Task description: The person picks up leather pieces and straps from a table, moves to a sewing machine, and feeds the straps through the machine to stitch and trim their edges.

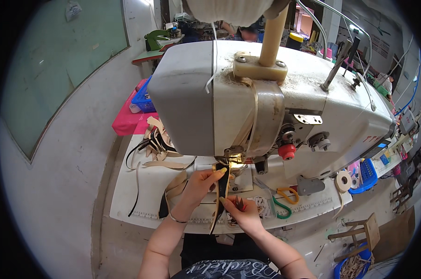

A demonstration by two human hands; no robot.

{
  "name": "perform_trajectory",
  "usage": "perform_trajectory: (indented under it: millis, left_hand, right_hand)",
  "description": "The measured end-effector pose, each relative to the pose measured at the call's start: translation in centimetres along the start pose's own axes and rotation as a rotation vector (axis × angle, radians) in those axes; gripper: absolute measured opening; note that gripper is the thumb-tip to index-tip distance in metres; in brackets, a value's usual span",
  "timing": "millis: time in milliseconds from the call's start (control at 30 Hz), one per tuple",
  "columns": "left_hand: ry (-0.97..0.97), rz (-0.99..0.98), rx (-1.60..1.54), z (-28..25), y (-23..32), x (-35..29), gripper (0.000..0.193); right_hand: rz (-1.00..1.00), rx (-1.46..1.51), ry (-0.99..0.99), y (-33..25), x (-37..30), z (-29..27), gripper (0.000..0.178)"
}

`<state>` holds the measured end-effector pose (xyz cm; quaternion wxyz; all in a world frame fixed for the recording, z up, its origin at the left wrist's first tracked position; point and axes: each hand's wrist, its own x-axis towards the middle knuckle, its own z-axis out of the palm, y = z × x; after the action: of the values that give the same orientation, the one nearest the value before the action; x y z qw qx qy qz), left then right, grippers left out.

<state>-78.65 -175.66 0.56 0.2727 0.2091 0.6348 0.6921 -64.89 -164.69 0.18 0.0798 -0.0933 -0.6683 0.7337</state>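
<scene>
A black strip with beige edging (223,185) runs from beneath the lit needle area of a white sewing machine (182,93) toward my body. My left hand (205,183) is closed on its upper part, thumb on top, close to the presser foot. Lower down, my right hand (244,215) has its thumb and finger at the strip's edge. Small thread snips (240,204) with dark pointed blades and some red are tucked in that same hand. The strip's lower end hangs near the table's front edge. Its far end is hidden under the machine head.
Beige and black strips (157,144) lie heaped at the left of the white table (120,197). Scissors with orange and green handles (285,197) lie at right, near a tape roll (343,180). A blue basket (366,176) and a wooden stool (371,230) stand farther right.
</scene>
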Motion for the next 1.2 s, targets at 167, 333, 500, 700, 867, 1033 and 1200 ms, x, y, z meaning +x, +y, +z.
perform_trajectory:
  millis: [167, 333, 500, 700, 867, 1033, 1200]
  left_hand:
    - [-0.027, 0.079, 0.145, 0.1, 0.9, -1.2, 0.025]
    - [-0.015, 0.157, 0.228, 0.6, 0.7, -1.3, 0.026]
    - [-0.029, 0.167, 0.3, 0.8, 1.1, -1.3, 0.023]
    - [-0.035, 0.171, 0.215, 0.7, 0.3, -1.7, 0.02]
    - [-0.069, 0.114, 0.221, 0.5, 1.1, -2.5, 0.017]
    - [-0.084, 0.098, 0.251, -0.2, 1.0, -2.6, 0.017]
    - [-0.091, 0.07, 0.213, -1.0, 0.8, -2.0, 0.015]
  right_hand:
    - [0.078, 0.021, 0.016, 0.4, -0.4, -0.5, 0.023]
    - [-0.025, -0.093, 0.084, -0.5, -0.2, -1.0, 0.022]
    - [-0.046, -0.103, 0.122, -0.6, 0.1, -1.6, 0.021]
    - [-0.034, -0.059, 0.138, -1.5, 0.1, -1.4, 0.02]
    - [-0.087, 0.048, 0.056, -1.2, 0.7, -1.4, 0.022]
    - [-0.086, -0.046, 0.02, -0.6, 1.4, -1.9, 0.023]
    - [-0.151, -0.085, 0.004, -0.7, 2.4, -2.0, 0.025]
